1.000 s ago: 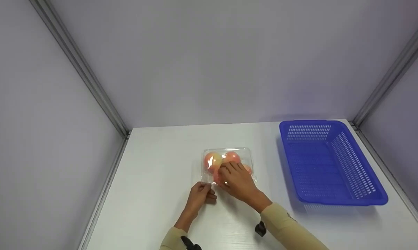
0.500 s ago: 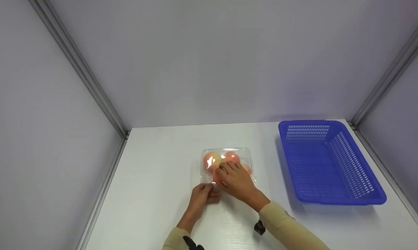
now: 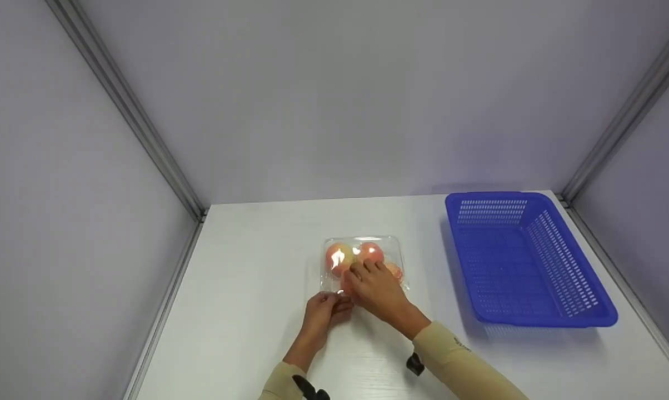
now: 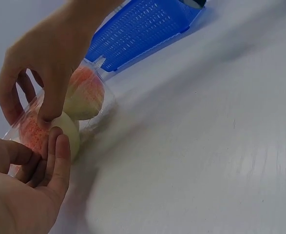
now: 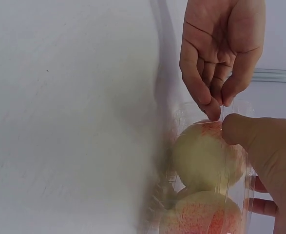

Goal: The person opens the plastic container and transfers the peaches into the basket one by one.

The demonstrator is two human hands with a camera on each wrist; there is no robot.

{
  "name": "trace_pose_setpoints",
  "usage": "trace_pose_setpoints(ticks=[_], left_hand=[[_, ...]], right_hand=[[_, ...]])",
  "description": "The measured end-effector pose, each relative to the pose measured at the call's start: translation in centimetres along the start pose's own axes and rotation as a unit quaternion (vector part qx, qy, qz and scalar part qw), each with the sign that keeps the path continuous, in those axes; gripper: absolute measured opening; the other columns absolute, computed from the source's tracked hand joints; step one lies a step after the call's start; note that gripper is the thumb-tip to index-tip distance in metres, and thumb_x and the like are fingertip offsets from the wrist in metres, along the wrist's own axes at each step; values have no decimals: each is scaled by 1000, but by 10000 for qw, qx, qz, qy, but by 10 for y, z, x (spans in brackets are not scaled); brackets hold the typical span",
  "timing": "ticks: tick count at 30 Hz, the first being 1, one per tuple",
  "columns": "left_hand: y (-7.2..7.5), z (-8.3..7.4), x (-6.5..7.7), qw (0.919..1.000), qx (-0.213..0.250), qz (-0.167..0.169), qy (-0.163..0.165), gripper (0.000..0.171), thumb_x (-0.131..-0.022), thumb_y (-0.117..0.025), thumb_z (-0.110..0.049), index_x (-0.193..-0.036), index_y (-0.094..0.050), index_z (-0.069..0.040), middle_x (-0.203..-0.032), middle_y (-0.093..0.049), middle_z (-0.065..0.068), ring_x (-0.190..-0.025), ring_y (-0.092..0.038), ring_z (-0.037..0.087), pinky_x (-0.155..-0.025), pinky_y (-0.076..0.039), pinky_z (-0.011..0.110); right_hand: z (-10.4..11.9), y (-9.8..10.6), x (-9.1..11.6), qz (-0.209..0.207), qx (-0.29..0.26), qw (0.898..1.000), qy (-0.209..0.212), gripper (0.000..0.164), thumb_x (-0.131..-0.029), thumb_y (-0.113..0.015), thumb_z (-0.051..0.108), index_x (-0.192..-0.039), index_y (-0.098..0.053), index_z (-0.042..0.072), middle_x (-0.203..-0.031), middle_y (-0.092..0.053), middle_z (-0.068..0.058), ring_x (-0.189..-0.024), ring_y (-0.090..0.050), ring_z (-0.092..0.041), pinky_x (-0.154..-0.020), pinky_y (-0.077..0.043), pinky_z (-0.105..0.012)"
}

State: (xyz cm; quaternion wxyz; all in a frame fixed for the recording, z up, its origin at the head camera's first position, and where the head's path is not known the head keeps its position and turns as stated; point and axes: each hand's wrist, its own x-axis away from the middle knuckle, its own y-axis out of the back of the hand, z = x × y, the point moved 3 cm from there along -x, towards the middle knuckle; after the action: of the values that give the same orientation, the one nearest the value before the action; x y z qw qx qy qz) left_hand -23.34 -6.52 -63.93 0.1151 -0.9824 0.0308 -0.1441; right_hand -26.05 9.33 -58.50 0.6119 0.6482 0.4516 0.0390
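Observation:
A clear plastic clamshell box (image 3: 391, 244) lies on the white table, with several red-and-yellow peaches (image 3: 339, 259) inside. At its near edge my left hand (image 3: 319, 315) pinches the rim between thumb and fingers. My right hand (image 3: 383, 291) grips the box from above; its fingers bend over the lid and its thumb (image 5: 238, 129) is at the near rim, close to the left fingertips. Through the plastic, a pale peach (image 5: 201, 156) shows beneath that thumb in the right wrist view. The right hand hides part of the box and fruit in the head view.
A blue perforated plastic basket (image 3: 545, 321) stands to the right of the box on the white table (image 3: 245, 266). Grey panels (image 3: 340, 100) with metal frame strips enclose the back and sides.
My left hand has slid slightly right along the near rim, closer to the right hand. The right hand, box and basket have hardly moved.

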Motion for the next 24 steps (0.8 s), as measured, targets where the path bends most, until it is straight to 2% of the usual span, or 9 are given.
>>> trace_pose_setpoints(ticks=[7, 13, 19, 24], left_hand=[[-2, 0, 0, 9998, 178, -76, 108, 21, -110, -48, -9, -119, -56, 8, -113, -77, 17, -98, -77, 17, -92, -66, 33], [-3, 0, 0, 9996, 164, -210, 127, 18, -108, -48, -9, -115, -56, 5, -111, -78, 16, -97, -77, 16, -90, -66, 32], [-3, 1, -1, 9993, 310, -128, 166, 19, -109, -46, -11, -116, -56, 4, -114, -77, 16, -100, -76, 17, -92, -65, 33], [-4, 1, -1, 9987, 420, -205, 202, 16, -109, -43, -9, -112, -55, 2, -113, -76, 17, -98, -76, 17, -91, -65, 32]], right_hand=[[4, 3, 0, 80, 180, 9998, 84, 46, -84, -92, 25, -121, -68, 13, -112, -67, -2, -95, -60, -20, -80, -58, -29], [7, 2, 1, 21, 291, 9995, 74, 44, -85, -91, 21, -121, -68, 11, -110, -68, -2, -91, -60, -20, -79, -58, -28], [9, 0, 1, 4, 359, 9993, 62, 44, -83, -92, 20, -119, -69, 10, -110, -70, -3, -90, -62, -20, -79, -59, -29], [11, 0, 0, -28, 395, 9992, 93, 42, -85, -91, 21, -118, -69, 9, -109, -70, -4, -90, -63, -20, -81, -61, -28]])
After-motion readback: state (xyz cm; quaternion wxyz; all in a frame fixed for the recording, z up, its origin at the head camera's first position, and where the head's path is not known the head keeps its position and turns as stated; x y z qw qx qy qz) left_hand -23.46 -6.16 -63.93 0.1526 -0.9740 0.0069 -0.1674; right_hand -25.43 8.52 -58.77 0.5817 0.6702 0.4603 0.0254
